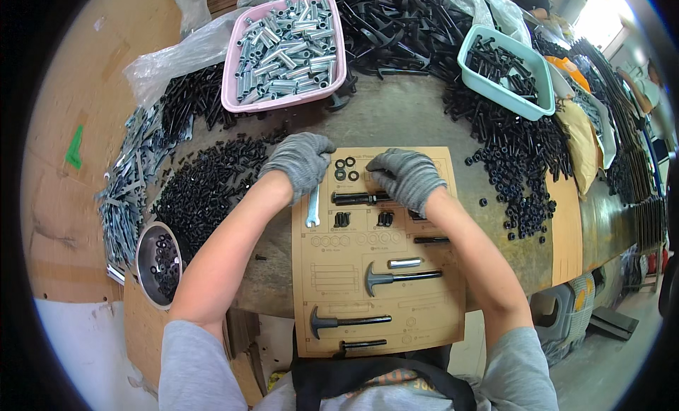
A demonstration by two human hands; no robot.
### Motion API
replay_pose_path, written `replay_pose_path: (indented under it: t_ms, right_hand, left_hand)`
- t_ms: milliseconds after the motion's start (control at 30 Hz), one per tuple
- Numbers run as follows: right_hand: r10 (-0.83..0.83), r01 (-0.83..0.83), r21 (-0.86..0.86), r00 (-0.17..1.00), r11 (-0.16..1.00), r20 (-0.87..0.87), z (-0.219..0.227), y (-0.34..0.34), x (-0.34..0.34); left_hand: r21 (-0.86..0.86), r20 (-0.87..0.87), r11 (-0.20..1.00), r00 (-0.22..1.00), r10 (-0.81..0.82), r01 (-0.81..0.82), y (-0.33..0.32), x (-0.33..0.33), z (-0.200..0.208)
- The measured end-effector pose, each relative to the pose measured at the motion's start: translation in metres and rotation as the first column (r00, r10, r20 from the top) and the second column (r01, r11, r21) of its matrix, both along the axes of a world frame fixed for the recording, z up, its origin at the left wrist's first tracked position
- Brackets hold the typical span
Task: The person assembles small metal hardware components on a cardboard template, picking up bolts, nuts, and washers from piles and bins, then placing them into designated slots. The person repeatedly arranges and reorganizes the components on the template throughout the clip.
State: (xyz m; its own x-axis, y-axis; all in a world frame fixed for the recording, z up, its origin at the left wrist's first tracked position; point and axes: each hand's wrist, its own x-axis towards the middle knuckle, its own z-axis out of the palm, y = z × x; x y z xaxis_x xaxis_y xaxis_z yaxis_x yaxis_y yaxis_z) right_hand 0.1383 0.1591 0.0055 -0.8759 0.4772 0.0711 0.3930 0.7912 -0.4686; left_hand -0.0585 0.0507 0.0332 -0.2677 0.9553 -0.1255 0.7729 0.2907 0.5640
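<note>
Brown printed cardboard sheet, black rings, silver wrench, left hand, fingers curled by wrench, right hand, fingers bunched right of rings, both holds unclear

On the cardboard sheet: four visible rings, two hammer-shaped pieces, one wrench, one silver tube

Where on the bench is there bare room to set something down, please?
The bench is bare beyond the brown board, between the pink basin and teal basin, and between the right forearm and cardboard strip, nearer than the black nuts. Small black fasteners crowd the left, dark metal parts the back.
</note>
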Motion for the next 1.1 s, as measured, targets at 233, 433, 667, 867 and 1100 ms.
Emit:
replay_pose_path:
  t_ms: [233,433,667,867,1100]
  right_hand:
    - [-0.045,0.037,-0.042,0.979,0.998,-0.198,0.010,-0.019,0.044]
    - [-0.058,0.048,-0.051,0.976,0.998,-0.209,0.009,-0.028,0.059]
    - [-0.049,0.044,-0.024,0.967,0.999,-0.250,0.009,-0.029,0.061]
    - [-0.056,0.049,-0.045,0.981,0.998,-0.184,0.006,-0.028,0.049]
    - [0.074,-0.070,0.157,0.997,0.985,-0.022,-0.003,-0.022,-0.021]
  left_hand:
    - [0.055,0.136,0.956,0.946,-0.295,0.290,-0.052,0.074,-0.007]
    - [0.029,0.246,0.971,0.939,-0.239,0.239,-0.056,0.101,-0.028]
    - [-0.065,0.455,0.938,0.846,-0.277,0.342,-0.061,0.095,-0.019]
    - [-0.101,0.506,0.945,0.834,-0.221,0.311,-0.077,0.083,-0.013]
    - [0.034,0.393,0.957,0.877,-0.278,0.288,-0.093,0.076,-0.015]
